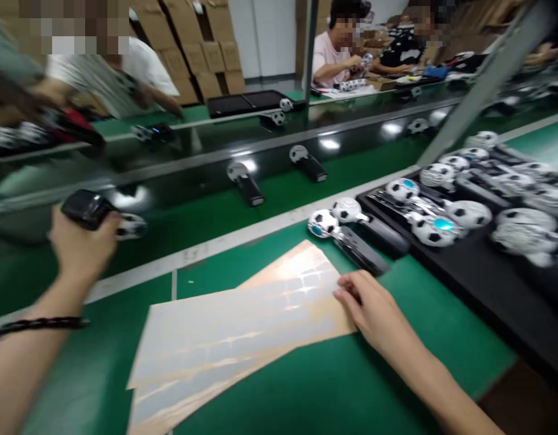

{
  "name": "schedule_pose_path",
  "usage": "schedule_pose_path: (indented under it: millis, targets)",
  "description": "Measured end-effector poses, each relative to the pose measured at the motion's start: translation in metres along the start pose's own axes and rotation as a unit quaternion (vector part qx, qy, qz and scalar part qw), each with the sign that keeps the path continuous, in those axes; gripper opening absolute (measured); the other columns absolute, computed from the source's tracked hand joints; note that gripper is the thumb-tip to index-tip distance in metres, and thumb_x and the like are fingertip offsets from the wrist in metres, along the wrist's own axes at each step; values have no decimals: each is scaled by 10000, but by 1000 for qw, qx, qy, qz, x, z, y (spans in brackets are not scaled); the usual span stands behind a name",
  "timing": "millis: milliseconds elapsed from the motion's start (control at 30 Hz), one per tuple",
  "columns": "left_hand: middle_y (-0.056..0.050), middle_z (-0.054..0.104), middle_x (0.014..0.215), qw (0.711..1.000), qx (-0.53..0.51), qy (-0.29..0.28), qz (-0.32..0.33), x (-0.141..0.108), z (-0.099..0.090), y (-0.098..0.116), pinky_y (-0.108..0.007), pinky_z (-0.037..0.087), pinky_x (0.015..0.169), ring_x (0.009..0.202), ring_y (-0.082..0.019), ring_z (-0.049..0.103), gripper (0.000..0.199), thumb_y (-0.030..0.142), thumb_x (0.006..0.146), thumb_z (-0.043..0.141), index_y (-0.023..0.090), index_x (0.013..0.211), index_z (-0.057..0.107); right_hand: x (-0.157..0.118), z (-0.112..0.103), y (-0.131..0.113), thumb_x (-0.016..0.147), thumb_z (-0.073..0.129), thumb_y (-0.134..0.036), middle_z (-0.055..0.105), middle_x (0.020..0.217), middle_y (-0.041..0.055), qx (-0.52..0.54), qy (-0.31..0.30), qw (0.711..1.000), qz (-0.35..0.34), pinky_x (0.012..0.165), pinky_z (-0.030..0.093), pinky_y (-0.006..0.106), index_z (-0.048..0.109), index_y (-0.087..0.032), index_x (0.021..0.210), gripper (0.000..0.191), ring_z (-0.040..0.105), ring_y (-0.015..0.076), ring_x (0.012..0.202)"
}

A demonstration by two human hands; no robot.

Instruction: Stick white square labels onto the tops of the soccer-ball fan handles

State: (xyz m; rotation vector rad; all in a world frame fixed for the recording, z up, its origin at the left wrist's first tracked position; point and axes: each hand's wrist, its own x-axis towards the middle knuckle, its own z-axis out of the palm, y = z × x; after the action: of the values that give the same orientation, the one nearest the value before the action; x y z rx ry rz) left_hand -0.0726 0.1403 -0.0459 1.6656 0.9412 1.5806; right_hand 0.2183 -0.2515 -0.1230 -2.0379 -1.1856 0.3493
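Note:
My left hand (82, 244) is closed around the black handle of a handheld fan (131, 226), whose round head has a football pattern. It holds this fan over the conveyor belt, at the left. On the green table lie overlapping sheets of pale stickers (224, 320) with peach backing. At their right edge, the thumb and bent fingers of my right hand (372, 305) pinch the sheet; whether a single sticker is between the fingertips cannot be made out. Just beyond that hand rest two more football-headed fans (323, 223), side by side with dark handles.
A black tray (446, 284) at the right carries several football-patterned fans. More fans (246, 183) lie spaced along the dark, shiny belt (192, 220). A slanted grey post (478, 78) rises at the right. Co-workers (336, 57) sit across the line, with cardboard boxes (211, 57) behind.

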Motion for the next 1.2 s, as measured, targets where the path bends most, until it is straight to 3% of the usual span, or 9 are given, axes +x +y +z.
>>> schedule_pose_path:
  millis: [133, 233, 333, 533, 667, 833, 1000, 1100, 1200]
  targets:
    - [104, 559, 659, 995, -94, 30, 8, -25, 29, 26, -357, 618, 719, 673, -126, 619, 615, 629, 621, 836, 225, 792, 404, 5, 5, 17, 913, 597, -315, 720, 839, 79, 29, -9, 999, -21, 565, 520, 353, 660, -236, 885, 105, 714, 263, 683]
    - [43, 639, 716, 986, -157, -36, -40, -65, 65, 54, -419, 646, 714, 711, -176, 695, 426, 567, 769, 727, 230, 873, 489, 8, 1, 15, 901, 613, -279, 688, 729, 38, 38, -27, 998, -32, 532, 496, 323, 641, -249, 791, 117, 678, 231, 610]
    - [19, 664, 753, 967, -213, -112, -84, -120, 103, 85, -344, 632, 640, 669, -164, 687, 358, 491, 786, 763, 231, 957, 585, 4, -6, 5, 939, 577, -265, 670, 749, 36, 44, -23, 998, -31, 588, 507, 314, 618, -239, 793, 154, 654, 209, 654]
    - [-5, 677, 786, 960, -193, -197, 38, -192, 138, 96, -308, 584, 611, 683, -166, 654, 271, 424, 804, 814, 231, 940, 681, -7, -14, 10, 1007, 511, -354, 617, 775, 24, 80, 29, 995, -44, 518, 515, 266, 544, -229, 797, 246, 596, 153, 595]
    - [-5, 680, 805, 959, -188, -196, 86, -199, 135, 87, -329, 597, 635, 689, -174, 664, 284, 368, 824, 804, 252, 1043, 664, -12, -20, 27, 914, 630, -318, 605, 845, 65, 63, 116, 986, -103, 730, 580, 391, 641, -249, 769, 161, 648, 234, 809]
    - [-34, 672, 807, 960, -167, -192, 117, -203, 133, 78, -352, 598, 628, 723, -212, 687, 337, 364, 790, 821, 220, 1033, 639, -17, -28, 48, 749, 823, -303, 535, 679, 22, 50, 163, 976, -133, 720, 583, 436, 736, -322, 700, 101, 623, 238, 700]
    - [-45, 699, 840, 958, -167, -185, 144, -198, 134, 80, -321, 596, 616, 699, -191, 690, 322, 316, 814, 791, 207, 1068, 626, -16, -36, 31, 932, 659, -429, 628, 813, 52, 123, 229, 959, -111, 712, 598, 448, 577, -269, 761, 248, 669, 244, 775]
    - [-63, 735, 871, 920, -123, -248, 276, -178, 127, 94, -306, 603, 639, 713, -188, 705, 311, 237, 793, 784, 192, 1066, 643, 5, -49, -9, 1011, 580, -399, 656, 727, 21, 202, 174, 960, -86, 586, 601, 360, 560, -256, 858, 210, 674, 197, 631]
    - [-70, 753, 862, 882, -58, -287, 370, -151, 111, 110, -286, 597, 636, 720, -191, 717, 297, 254, 803, 780, 184, 1062, 652, 35, -61, -69, 926, 722, -434, 636, 586, -14, 323, 3, 945, -49, 488, 579, 283, 627, -236, 815, 245, 646, 166, 512]
